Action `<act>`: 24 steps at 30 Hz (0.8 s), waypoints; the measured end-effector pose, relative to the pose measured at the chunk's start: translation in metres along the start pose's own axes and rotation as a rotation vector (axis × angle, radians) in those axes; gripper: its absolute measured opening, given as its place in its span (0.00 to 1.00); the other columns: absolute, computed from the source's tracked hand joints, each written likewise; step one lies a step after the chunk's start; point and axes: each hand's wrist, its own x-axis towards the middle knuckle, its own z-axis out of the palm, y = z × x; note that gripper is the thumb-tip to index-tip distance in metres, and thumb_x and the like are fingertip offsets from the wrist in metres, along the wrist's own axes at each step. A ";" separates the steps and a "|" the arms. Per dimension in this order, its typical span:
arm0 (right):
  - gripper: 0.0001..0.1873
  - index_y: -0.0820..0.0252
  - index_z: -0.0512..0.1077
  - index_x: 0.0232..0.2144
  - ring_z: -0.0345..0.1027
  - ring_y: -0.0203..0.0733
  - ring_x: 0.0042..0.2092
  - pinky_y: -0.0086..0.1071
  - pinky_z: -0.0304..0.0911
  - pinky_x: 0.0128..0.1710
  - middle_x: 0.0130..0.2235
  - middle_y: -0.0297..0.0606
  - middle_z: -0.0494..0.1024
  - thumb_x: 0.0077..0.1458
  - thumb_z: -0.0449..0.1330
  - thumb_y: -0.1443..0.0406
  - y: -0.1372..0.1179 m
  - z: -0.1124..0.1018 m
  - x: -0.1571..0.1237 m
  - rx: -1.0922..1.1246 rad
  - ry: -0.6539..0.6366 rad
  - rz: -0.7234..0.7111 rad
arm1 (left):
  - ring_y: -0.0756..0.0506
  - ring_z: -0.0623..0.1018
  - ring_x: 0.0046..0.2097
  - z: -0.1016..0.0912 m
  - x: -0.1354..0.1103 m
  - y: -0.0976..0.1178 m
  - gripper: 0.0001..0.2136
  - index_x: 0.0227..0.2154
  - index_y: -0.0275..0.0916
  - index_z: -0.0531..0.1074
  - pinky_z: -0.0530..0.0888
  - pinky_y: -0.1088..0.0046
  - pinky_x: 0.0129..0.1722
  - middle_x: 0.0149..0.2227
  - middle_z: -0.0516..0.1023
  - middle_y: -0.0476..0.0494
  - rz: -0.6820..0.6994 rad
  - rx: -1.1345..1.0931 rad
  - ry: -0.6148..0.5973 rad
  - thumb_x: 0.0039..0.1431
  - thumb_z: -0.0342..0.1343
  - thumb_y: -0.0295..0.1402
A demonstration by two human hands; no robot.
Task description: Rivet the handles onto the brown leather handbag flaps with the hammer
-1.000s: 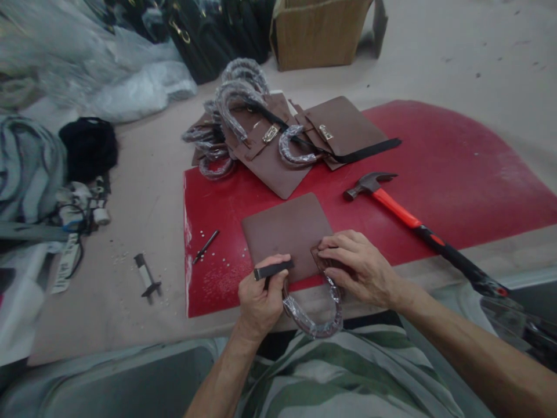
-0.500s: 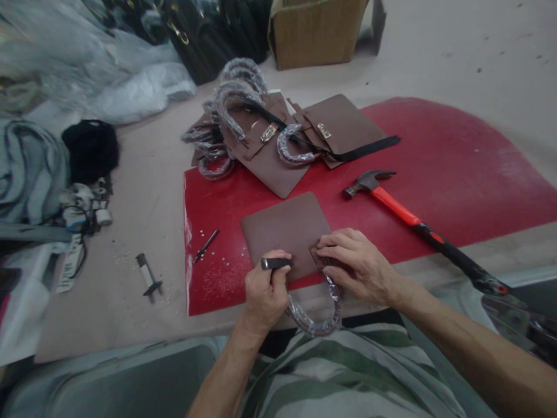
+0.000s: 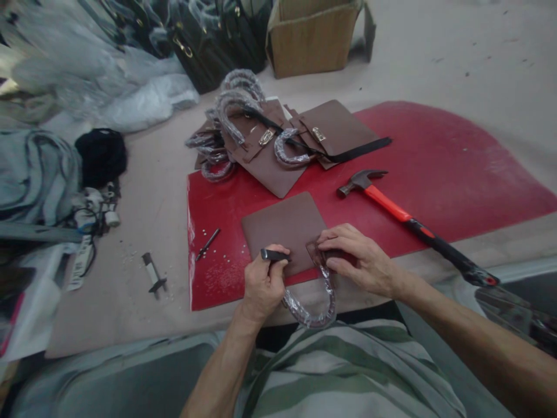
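A brown leather bag panel (image 3: 285, 227) lies on the red mat (image 3: 435, 174) near the table's front edge. Its plastic-wrapped curved handle (image 3: 311, 310) hangs over the edge toward me. My left hand (image 3: 262, 284) is closed around a short dark metal punch tool (image 3: 275, 255), held at the panel's near edge. My right hand (image 3: 354, 260) presses down with bent fingers on the panel's brown tab where the handle joins.
A hammer (image 3: 404, 217) with an orange and black grip lies right of the panel. More brown panels with wrapped handles (image 3: 270, 142) are stacked at the mat's far side. A thin tool (image 3: 208, 244), a black punch (image 3: 153, 275), a cardboard box (image 3: 313, 35), black bags (image 3: 209, 40).
The view shifted slightly down and left. My left hand turned the punch tool a little and both hands edged up along the panel's near edge.
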 end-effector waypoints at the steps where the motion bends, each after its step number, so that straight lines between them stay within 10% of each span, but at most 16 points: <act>1: 0.09 0.57 0.72 0.45 0.69 0.47 0.49 0.42 0.67 0.48 0.46 0.43 0.77 0.62 0.58 0.67 -0.001 -0.004 -0.001 -0.006 0.018 0.025 | 0.46 0.81 0.44 0.000 0.000 0.000 0.07 0.42 0.38 0.71 0.77 0.70 0.47 0.40 0.80 0.43 -0.007 -0.005 -0.004 0.63 0.52 0.26; 12: 0.12 0.60 0.76 0.37 0.71 0.56 0.44 0.50 0.66 0.45 0.41 0.50 0.78 0.58 0.56 0.59 0.042 -0.092 -0.051 -0.751 0.226 0.341 | 0.48 0.81 0.40 -0.001 0.002 0.004 0.06 0.40 0.38 0.72 0.78 0.73 0.43 0.38 0.81 0.44 -0.102 -0.137 0.014 0.62 0.53 0.26; 24: 0.17 0.63 0.76 0.35 0.71 0.54 0.40 0.45 0.65 0.40 0.40 0.50 0.78 0.61 0.53 0.57 0.053 -0.081 -0.065 -0.935 0.269 0.319 | 0.42 0.84 0.40 -0.011 0.010 -0.016 0.14 0.40 0.38 0.70 0.81 0.63 0.44 0.38 0.83 0.43 -0.474 -0.988 0.130 0.56 0.66 0.36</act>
